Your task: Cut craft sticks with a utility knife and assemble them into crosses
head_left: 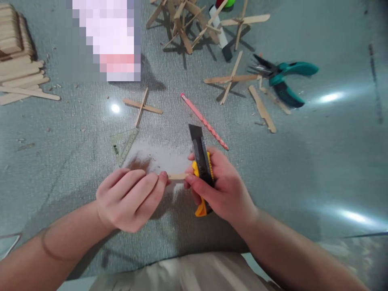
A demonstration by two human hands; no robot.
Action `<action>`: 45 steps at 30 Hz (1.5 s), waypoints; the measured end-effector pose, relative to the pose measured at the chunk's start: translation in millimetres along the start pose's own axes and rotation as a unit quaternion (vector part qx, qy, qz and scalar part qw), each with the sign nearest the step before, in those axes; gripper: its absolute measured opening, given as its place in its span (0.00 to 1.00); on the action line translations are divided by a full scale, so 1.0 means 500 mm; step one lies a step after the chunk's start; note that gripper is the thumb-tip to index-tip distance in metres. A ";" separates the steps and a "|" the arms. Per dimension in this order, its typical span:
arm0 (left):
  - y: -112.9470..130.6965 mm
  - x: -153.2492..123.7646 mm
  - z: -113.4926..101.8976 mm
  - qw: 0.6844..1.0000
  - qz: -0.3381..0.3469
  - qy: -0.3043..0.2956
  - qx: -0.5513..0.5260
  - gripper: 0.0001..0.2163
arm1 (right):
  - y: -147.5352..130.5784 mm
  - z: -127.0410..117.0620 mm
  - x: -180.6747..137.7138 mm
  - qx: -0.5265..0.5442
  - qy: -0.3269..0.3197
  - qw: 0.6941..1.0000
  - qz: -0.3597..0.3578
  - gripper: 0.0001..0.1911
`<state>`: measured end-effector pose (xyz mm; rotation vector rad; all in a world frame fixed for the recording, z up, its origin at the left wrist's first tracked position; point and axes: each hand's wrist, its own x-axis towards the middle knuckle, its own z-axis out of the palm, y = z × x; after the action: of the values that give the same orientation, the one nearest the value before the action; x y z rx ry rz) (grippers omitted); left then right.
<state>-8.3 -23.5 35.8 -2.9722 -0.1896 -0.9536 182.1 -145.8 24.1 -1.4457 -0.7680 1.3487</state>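
Note:
My left hand [130,198] is closed in a pinch on one end of a short wooden craft stick [177,176], held level just above the table. My right hand [216,188] is wrapped round a yellow and black utility knife [201,161]; its dark front end points away from me and rises above my fingers. The right hand's fingertips meet the stick's other end, beside the knife body. A pale patch of dust or shavings [157,157] lies on the mat right behind the stick.
A pink pencil [203,120] and a clear set square [124,145] lie just beyond my hands. Teal pliers [283,79], glued stick crosses [142,106], a stick structure [184,22], a marker [221,36] and a stick pile [18,60] sit farther out.

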 end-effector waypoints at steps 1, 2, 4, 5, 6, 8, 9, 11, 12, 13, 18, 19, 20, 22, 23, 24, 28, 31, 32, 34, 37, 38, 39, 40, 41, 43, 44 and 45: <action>0.001 -0.001 0.000 1.000 -0.001 -0.001 -0.009 0.03 | 0.001 0.001 0.000 0.000 0.000 1.000 -0.001 0.11; 0.002 -0.001 -0.001 1.000 0.001 -0.004 -0.018 0.03 | 0.002 0.002 0.000 -0.001 0.001 1.000 -0.002 0.11; 0.004 0.001 -0.002 0.999 0.007 -0.003 -0.031 0.04 | 0.003 0.002 0.000 -0.005 0.007 1.000 -0.007 0.11; 0.005 0.003 -0.002 0.999 0.009 0.002 -0.033 0.04 | 0.003 0.002 0.000 -0.007 0.012 1.000 -0.010 0.11; 0.006 0.004 -0.002 0.999 0.010 0.011 -0.034 0.05 | 0.003 0.002 0.000 -0.008 0.016 1.000 -0.013 0.11; 0.007 0.007 0.000 0.999 0.009 0.021 -0.038 0.07 | 0.002 0.001 0.000 -0.008 0.024 1.000 -0.016 0.11; 0.008 0.008 0.001 0.999 0.007 0.025 -0.041 0.08 | 0.001 0.001 0.000 -0.007 0.025 1.000 -0.014 0.11; 0.009 0.007 0.002 0.998 0.007 0.028 -0.049 0.08 | 0.000 0.001 0.001 -0.003 0.026 1.000 -0.007 0.10; 0.009 0.006 0.003 0.998 0.010 0.029 -0.055 0.08 | -0.001 0.001 0.001 -0.002 0.027 1.000 -0.004 0.10; 0.009 0.005 0.004 0.998 0.012 0.027 -0.061 0.08 | -0.001 0.001 0.002 0.000 0.028 1.000 -0.001 0.10; 0.006 -0.005 0.008 0.997 -0.006 0.026 -0.075 0.09 | 0.001 -0.001 0.005 0.000 0.032 0.999 -0.001 0.10; 0.005 -0.007 0.009 0.997 -0.009 0.026 -0.077 0.09 | 0.002 -0.002 0.005 -0.002 0.032 0.999 -0.003 0.10; 0.004 -0.009 0.010 0.996 -0.010 0.024 -0.081 0.08 | 0.002 -0.003 0.006 -0.005 0.032 0.999 -0.004 0.10; 0.001 -0.014 0.011 0.996 -0.012 0.016 -0.089 0.06 | 0.003 -0.004 0.006 -0.010 0.032 0.999 -0.008 0.10; 0.000 -0.016 0.012 0.995 -0.014 0.013 -0.094 0.06 | 0.003 -0.005 0.005 -0.012 0.032 0.999 -0.009 0.10; -0.001 -0.018 0.012 0.995 -0.015 0.010 -0.098 0.05 | 0.003 -0.006 0.004 -0.015 0.033 0.999 -0.009 0.10; -0.005 -0.025 0.013 0.995 -0.013 0.003 -0.103 0.06 | 0.003 -0.008 0.001 -0.023 0.026 0.999 -0.017 0.10; -0.006 -0.029 0.012 0.995 -0.009 -0.002 -0.101 0.06 | 0.004 -0.008 0.000 -0.035 0.028 0.999 -0.028 0.10; -0.007 -0.030 0.012 0.995 -0.007 -0.002 -0.101 0.06 | 0.005 -0.008 0.000 -0.042 0.030 0.998 -0.033 0.10; -0.009 -0.031 0.011 0.996 -0.002 0.000 -0.094 0.06 | 0.006 -0.008 0.000 -0.054 0.031 0.997 -0.042 0.10; -0.013 -0.033 0.008 0.998 0.009 -0.017 -0.066 0.05 | 0.007 -0.008 0.000 -0.062 0.032 0.996 -0.048 0.10; -0.015 -0.033 0.007 0.998 0.012 -0.027 -0.055 0.04 | 0.008 -0.008 -0.001 -0.063 0.032 0.996 -0.048 0.10; -0.016 -0.034 0.005 0.998 0.014 -0.035 -0.043 0.03 | 0.008 -0.008 -0.001 -0.063 0.033 0.996 -0.049 0.10; -0.017 -0.034 0.003 0.999 0.013 -0.041 -0.031 0.03 | 0.008 -0.008 -0.001 -0.064 0.034 0.996 -0.049 0.10; -0.018 -0.034 0.001 0.999 0.009 -0.045 -0.021 0.03 | 0.008 -0.008 -0.001 -0.066 0.035 0.996 -0.050 0.11; -0.018 -0.033 -0.004 0.999 -0.006 -0.049 -0.005 0.09 | 0.008 -0.008 -0.001 -0.070 0.036 0.996 -0.050 0.11; -0.017 -0.032 -0.005 0.999 -0.016 -0.049 0.002 0.12 | 0.008 -0.009 -0.001 -0.072 0.036 0.995 -0.051 0.11; -0.017 -0.031 -0.006 0.998 -0.025 -0.049 0.005 0.14 | 0.009 -0.009 -0.001 -0.077 0.037 0.995 -0.053 0.11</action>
<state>-23.6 -16.9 29.1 -3.0207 -0.2702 -0.8077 185.8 -148.8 19.8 -1.5436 -0.9046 1.1703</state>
